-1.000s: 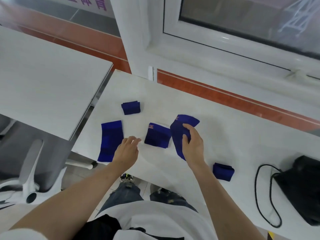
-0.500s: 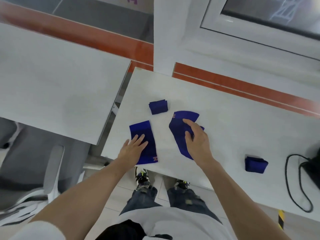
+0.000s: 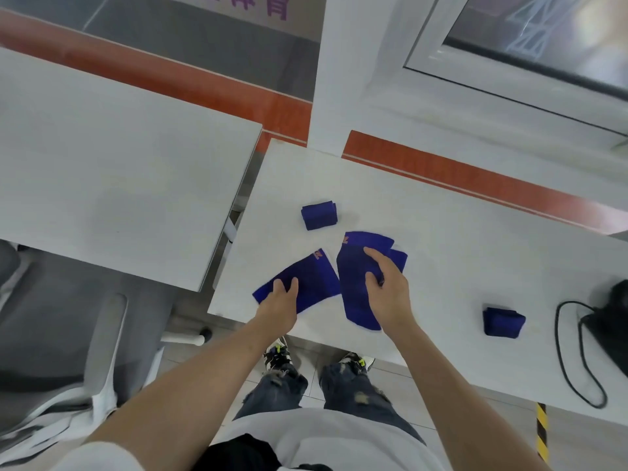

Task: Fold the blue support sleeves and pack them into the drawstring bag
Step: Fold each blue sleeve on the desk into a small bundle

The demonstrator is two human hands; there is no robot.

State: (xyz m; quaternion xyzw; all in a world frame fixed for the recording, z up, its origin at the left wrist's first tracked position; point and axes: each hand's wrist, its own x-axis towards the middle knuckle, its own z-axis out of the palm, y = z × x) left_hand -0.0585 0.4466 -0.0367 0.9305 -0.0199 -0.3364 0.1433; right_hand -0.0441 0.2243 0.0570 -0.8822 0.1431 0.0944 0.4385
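Two flat blue support sleeves lie at the white table's (image 3: 458, 232) near edge. My left hand (image 3: 280, 300) grips the near-left end of the slanted sleeve (image 3: 311, 278). Beside it is the longer sleeve (image 3: 353, 290), where my right hand (image 3: 387, 288) rests with the index finger stretched out and the thumb pinching the cloth. Another blue piece (image 3: 399, 258) peeks out from under that sleeve. One folded sleeve (image 3: 318, 215) sits farther back, and another folded sleeve (image 3: 504, 321) lies to the right. The black drawstring bag (image 3: 611, 329) is at the right edge, partly cut off.
The bag's black cord (image 3: 577, 365) loops over the table's near right part. A second white table (image 3: 119, 164) stands to the left across a narrow gap. A grey chair (image 3: 68, 351) is at lower left. The wall and window frame close off the back.
My left hand has turned its sleeve from upright to slanted, with the far end now close to the longer sleeve. My right hand stays on the longer sleeve.
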